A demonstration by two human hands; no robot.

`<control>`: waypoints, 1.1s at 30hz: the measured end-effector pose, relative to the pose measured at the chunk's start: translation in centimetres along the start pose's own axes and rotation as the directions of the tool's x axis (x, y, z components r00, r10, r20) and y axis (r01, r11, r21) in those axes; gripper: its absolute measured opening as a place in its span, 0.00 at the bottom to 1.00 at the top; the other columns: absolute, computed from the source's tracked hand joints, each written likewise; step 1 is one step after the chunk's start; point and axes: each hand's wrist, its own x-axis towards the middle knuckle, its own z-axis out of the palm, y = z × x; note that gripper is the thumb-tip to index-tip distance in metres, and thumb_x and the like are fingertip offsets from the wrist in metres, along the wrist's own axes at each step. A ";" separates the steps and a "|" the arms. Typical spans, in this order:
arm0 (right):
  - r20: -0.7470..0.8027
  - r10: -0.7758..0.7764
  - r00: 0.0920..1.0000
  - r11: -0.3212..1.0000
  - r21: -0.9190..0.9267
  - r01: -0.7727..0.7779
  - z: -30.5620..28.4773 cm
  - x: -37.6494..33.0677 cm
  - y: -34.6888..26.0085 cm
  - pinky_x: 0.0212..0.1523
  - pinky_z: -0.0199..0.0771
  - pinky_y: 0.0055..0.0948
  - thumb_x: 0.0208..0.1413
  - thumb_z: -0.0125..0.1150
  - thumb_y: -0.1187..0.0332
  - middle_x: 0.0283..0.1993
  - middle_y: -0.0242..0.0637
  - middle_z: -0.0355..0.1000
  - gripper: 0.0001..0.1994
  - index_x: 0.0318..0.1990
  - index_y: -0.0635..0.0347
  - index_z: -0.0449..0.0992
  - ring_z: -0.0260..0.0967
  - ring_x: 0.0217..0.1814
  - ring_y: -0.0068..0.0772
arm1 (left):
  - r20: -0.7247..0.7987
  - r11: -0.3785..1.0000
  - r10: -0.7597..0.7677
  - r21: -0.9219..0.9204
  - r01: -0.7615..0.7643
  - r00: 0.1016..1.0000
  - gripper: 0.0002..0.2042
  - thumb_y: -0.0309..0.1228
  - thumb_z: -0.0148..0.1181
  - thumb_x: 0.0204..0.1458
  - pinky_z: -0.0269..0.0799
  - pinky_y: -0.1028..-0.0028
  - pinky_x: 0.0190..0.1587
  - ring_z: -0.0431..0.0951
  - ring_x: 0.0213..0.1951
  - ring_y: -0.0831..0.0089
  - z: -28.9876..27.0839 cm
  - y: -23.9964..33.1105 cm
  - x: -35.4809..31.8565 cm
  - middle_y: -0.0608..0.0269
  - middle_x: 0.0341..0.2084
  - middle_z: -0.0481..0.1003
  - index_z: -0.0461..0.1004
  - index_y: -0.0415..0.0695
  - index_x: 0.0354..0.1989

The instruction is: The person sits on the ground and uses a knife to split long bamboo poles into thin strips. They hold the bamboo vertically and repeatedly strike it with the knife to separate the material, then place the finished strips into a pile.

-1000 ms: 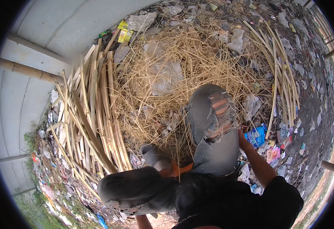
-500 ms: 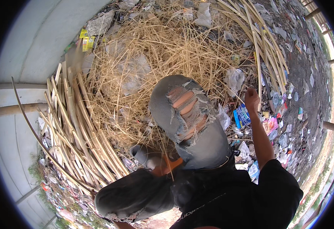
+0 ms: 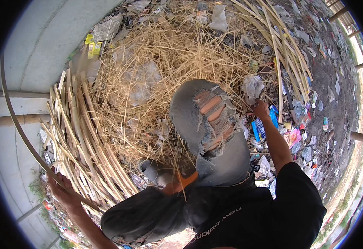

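Observation:
My left hand (image 3: 64, 191) is at the lower left, its fingers closed around a long curved bamboo strip (image 3: 21, 130). The strip's free end rises along the pale wall, and its lower end reaches my dark-trousered left leg. My right hand (image 3: 261, 110) is right of my raised knee, fingers drawn together beside a crumpled clear plastic bag (image 3: 253, 88). Anything small in those fingers is hidden from me. Beneath the left hand's strip lies a thick bundle of split bamboo strips (image 3: 80, 133).
Dry bamboo shavings (image 3: 181, 54) cover the ground ahead. More long strips (image 3: 287, 54) lie at the far right. Plastic litter, including a blue packet (image 3: 258, 129) and a pink wrapper (image 3: 292, 137), is on the right. A pale wall (image 3: 44, 41) borders the left. An orange piece (image 3: 186, 179) shows between my legs.
My left hand has come into view on the curved strip, whose free end has swung up and left. My right hand has moved left to the clear bag. My knee has shifted slightly right.

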 end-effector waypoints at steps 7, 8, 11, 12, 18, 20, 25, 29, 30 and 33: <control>-0.070 -0.099 0.993 0.994 -0.055 0.096 -0.2 0.0 -0.6 0.55 0.75 0.47 0.43 0.74 0.62 0.45 0.49 0.79 0.22 0.49 0.53 0.82 0.75 0.52 0.55 | -0.001 0.992 -0.057 0.112 0.057 0.998 0.20 0.41 0.51 0.69 0.57 0.84 0.21 0.62 0.21 0.87 1.8 -2.3 -1.7 0.72 0.26 0.67 0.70 0.39 0.59; -0.122 -0.166 0.979 0.983 -0.094 0.155 -0.4 -0.4 -0.9 0.54 0.75 0.47 0.43 0.74 0.63 0.44 0.48 0.79 0.21 0.47 0.54 0.82 0.75 0.51 0.55 | -0.019 0.988 -0.041 0.147 0.044 0.999 0.19 0.41 0.51 0.68 0.57 0.84 0.21 0.62 0.21 0.87 2.4 -2.4 -2.0 0.73 0.26 0.68 0.71 0.38 0.58; -0.194 -0.381 0.904 0.923 -0.136 0.360 -1.3 -0.9 -1.2 0.56 0.73 0.48 0.41 0.74 0.63 0.41 0.44 0.77 0.21 0.47 0.55 0.81 0.74 0.52 0.54 | 0.037 0.976 -0.056 0.215 0.047 0.998 0.20 0.43 0.51 0.68 0.56 0.85 0.21 0.63 0.22 0.88 2.6 -2.4 -2.0 0.74 0.26 0.68 0.72 0.40 0.59; -0.206 -0.371 0.906 0.928 -0.116 0.354 -1.5 -1.1 -1.3 0.56 0.73 0.48 0.41 0.74 0.64 0.40 0.44 0.77 0.21 0.46 0.55 0.81 0.74 0.51 0.53 | 0.027 0.974 -0.047 0.223 0.040 0.999 0.19 0.42 0.51 0.68 0.57 0.85 0.21 0.63 0.21 0.88 3.0 -2.4 -2.2 0.73 0.25 0.68 0.73 0.39 0.57; -0.278 -0.368 0.887 0.923 0.003 0.384 -2.4 -3.8 -2.3 0.46 0.73 0.45 0.40 0.75 0.66 0.32 0.38 0.75 0.16 0.37 0.56 0.79 0.73 0.42 0.47 | 0.035 0.978 -0.064 0.203 0.056 0.997 0.19 0.41 0.52 0.68 0.57 0.85 0.21 0.62 0.21 0.88 4.2 -2.2 -2.7 0.73 0.25 0.68 0.74 0.38 0.56; -0.333 -0.356 0.873 0.927 -0.008 0.375 -2.6 -4.8 -2.6 0.42 0.72 0.44 0.40 0.76 0.64 0.29 0.38 0.74 0.15 0.33 0.57 0.76 0.72 0.38 0.46 | 0.030 0.979 -0.060 0.196 0.053 0.998 0.19 0.41 0.51 0.68 0.57 0.85 0.21 0.62 0.21 0.88 4.2 -2.3 -2.7 0.73 0.25 0.68 0.74 0.38 0.56; -0.443 -0.241 0.863 0.957 0.042 0.289 -2.5 -6.1 -3.8 0.35 0.70 0.44 0.42 0.78 0.60 0.24 0.35 0.70 0.17 0.27 0.56 0.72 0.70 0.31 0.45 | -0.017 0.981 -0.048 0.188 0.050 0.999 0.19 0.41 0.51 0.68 0.58 0.85 0.22 0.62 0.21 0.88 4.2 -2.2 -2.8 0.73 0.26 0.68 0.74 0.38 0.57; -0.472 -0.189 0.861 0.971 0.038 0.234 -2.2 -6.6 -4.9 0.34 0.70 0.43 0.43 0.79 0.57 0.22 0.34 0.69 0.19 0.25 0.56 0.71 0.70 0.28 0.44 | 0.028 0.982 -0.044 0.183 0.038 0.999 0.19 0.40 0.51 0.68 0.58 0.85 0.21 0.61 0.20 0.88 3.5 -2.2 -2.8 0.73 0.26 0.69 0.74 0.38 0.57; -0.473 -0.178 0.863 0.973 0.045 0.226 -2.3 -6.7 -5.2 0.34 0.70 0.43 0.44 0.79 0.57 0.21 0.34 0.69 0.19 0.24 0.55 0.71 0.70 0.28 0.44 | 0.015 0.982 -0.046 0.182 0.042 0.999 0.20 0.41 0.51 0.68 0.58 0.85 0.21 0.61 0.20 0.88 3.6 -2.1 -2.8 0.73 0.26 0.69 0.74 0.38 0.57; -0.492 -0.200 0.847 0.966 0.047 0.255 -1.9 -6.5 -5.2 0.34 0.70 0.42 0.44 0.79 0.56 0.22 0.34 0.70 0.20 0.23 0.56 0.71 0.70 0.28 0.44 | -0.006 0.984 -0.039 0.176 0.039 0.999 0.20 0.41 0.52 0.68 0.58 0.86 0.21 0.62 0.20 0.88 3.8 -2.1 -3.0 0.73 0.26 0.69 0.74 0.37 0.58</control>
